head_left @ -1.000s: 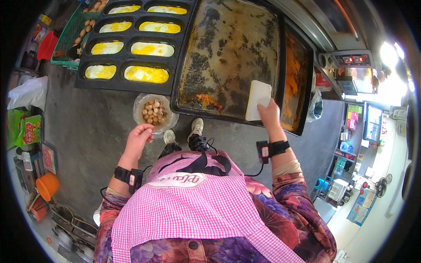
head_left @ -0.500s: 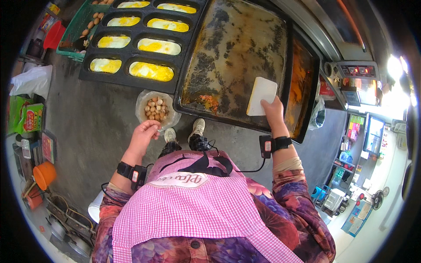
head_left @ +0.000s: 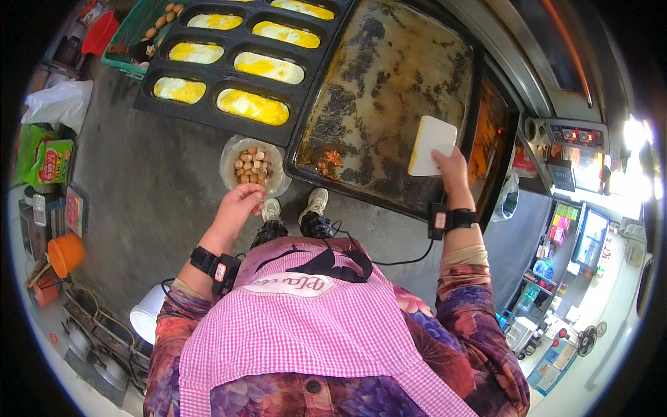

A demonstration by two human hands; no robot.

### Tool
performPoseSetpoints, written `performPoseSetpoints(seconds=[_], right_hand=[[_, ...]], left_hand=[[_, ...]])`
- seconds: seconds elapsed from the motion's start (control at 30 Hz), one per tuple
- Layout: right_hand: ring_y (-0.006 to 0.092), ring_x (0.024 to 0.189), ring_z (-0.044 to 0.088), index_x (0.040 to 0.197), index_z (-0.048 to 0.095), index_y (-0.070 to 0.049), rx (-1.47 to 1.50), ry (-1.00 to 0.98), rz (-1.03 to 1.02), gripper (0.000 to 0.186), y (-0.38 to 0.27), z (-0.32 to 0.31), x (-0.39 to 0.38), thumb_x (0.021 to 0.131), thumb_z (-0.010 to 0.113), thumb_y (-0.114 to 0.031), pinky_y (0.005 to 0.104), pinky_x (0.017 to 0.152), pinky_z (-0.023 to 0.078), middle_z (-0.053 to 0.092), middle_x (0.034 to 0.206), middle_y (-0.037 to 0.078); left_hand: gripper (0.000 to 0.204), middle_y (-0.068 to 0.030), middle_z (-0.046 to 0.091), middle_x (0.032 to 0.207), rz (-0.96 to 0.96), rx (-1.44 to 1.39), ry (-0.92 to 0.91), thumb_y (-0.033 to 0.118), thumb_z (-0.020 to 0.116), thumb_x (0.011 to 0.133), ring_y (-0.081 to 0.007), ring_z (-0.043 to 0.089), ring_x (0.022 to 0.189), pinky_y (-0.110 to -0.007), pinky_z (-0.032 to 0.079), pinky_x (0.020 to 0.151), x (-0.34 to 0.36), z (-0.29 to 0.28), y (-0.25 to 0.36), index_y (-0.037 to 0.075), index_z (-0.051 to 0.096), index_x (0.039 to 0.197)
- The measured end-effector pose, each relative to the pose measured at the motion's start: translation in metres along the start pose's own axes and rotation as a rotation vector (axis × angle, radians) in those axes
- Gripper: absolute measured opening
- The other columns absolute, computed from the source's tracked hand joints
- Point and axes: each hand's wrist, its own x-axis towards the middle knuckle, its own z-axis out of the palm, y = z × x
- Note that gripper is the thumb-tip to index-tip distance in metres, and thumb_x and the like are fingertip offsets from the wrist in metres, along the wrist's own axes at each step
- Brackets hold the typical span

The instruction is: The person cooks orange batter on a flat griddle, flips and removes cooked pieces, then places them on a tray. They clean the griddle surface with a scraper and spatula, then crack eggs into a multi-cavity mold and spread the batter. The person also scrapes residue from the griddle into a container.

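My right hand (head_left: pixel 455 171) grips a flat white scraper (head_left: pixel 433 146) by its near right corner. It is over the right part of a wide, shallow black-rimmed baking tray (head_left: pixel 382 90), whose surface is oily and blotched with dark marks. A small reddish-brown clump of crumbs (head_left: pixel 329 164) lies near the tray's front left corner. My left hand (head_left: pixel 241 206) is closed, fingertips pinched together; whether anything is between them is hidden. Just beyond it stands a plastic-lined bowl (head_left: pixel 277 182) filled with cracked eggshells (head_left: pixel 251 165). Left of the tray, a black mould pan (head_left: pixel 203 123) holds egg in its oval hollows (head_left: pixel 253 106).
At the far left is a green crate (head_left: pixel 117 55) with whole eggs. A second tray (head_left: pixel 490 139) with orange-brown residue adjoins the baking tray's right side. A white bucket (head_left: pixel 144 321) stands by my left elbow. Cables run from bands on both wrists.
The whole view has shifted, so the pans and bowl sit further right. The scraper stays in my right hand, a little further right and away from me. My left hand remains pinched near the bowl.
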Motion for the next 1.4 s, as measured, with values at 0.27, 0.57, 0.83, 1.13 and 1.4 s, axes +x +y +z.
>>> performPoseSetpoints(seconds=[0.27,0.57,0.83,1.13,1.4], right_hand=[[0.0367,0.096,0.06,0.105,0.06,-0.002,-0.615,-0.364,-0.496,0.038,-0.057,0.078,0.037,0.072,0.068,-0.019,0.0443,0.083,0.047,0.065,0.099,0.019],[0.0361,0.097,0.059,0.106,0.061,-0.005,-0.956,-0.716,-0.739,0.04,-0.092,0.141,0.019,0.07,0.069,-0.023,0.0445,0.081,0.048,0.064,0.101,0.017],[0.0368,0.092,0.06,0.102,0.06,0.001,-0.697,-0.959,-0.617,0.043,-0.071,0.141,0.015,0.067,0.071,-0.02,0.0419,0.079,0.047,0.064,0.095,0.022],[0.0222,0.085,0.061,0.107,0.06,0.001,-0.577,-1.154,-0.412,0.044,-0.085,0.134,0.02,0.07,0.071,-0.02,0.0351,0.079,0.046,0.067,0.095,0.012],[0.0304,0.081,0.063,0.102,0.062,-0.002,-0.224,-1.121,-0.61,0.035,-0.135,0.165,-0.051,0.073,0.071,-0.018,0.0371,0.074,0.048,0.066,0.089,0.017]], left_hand=[[0.019,-0.0024,0.063,0.095,-0.017,-0.022,-0.075,0.014,0.054,0.092,-0.0087,0.056,0.074,-0.023,0.047,0.068,0.017,0.028,0.0,0.003,0.059,0.106],[0.015,-0.0036,0.064,0.088,-0.035,-0.246,0.06,0.015,0.055,0.093,-0.0097,0.057,0.072,-0.024,0.049,0.067,0.037,0.054,-0.004,0.004,0.058,0.103],[0.013,-0.0042,0.064,0.084,-0.023,-0.262,0.114,0.011,0.056,0.092,-0.0103,0.057,0.07,-0.025,0.049,0.066,0.041,0.058,-0.007,0.003,0.059,0.101],[0.017,-0.0059,0.063,0.089,-0.014,-0.297,0.072,0.012,0.056,0.092,-0.0113,0.057,0.073,-0.025,0.048,0.066,0.032,0.049,-0.001,0.002,0.058,0.106],[0.02,-0.0063,0.061,0.089,0.044,-0.439,0.302,0.01,0.051,0.093,-0.0125,0.057,0.074,-0.025,0.049,0.066,-0.016,-0.034,-0.024,0.0,0.056,0.11]])
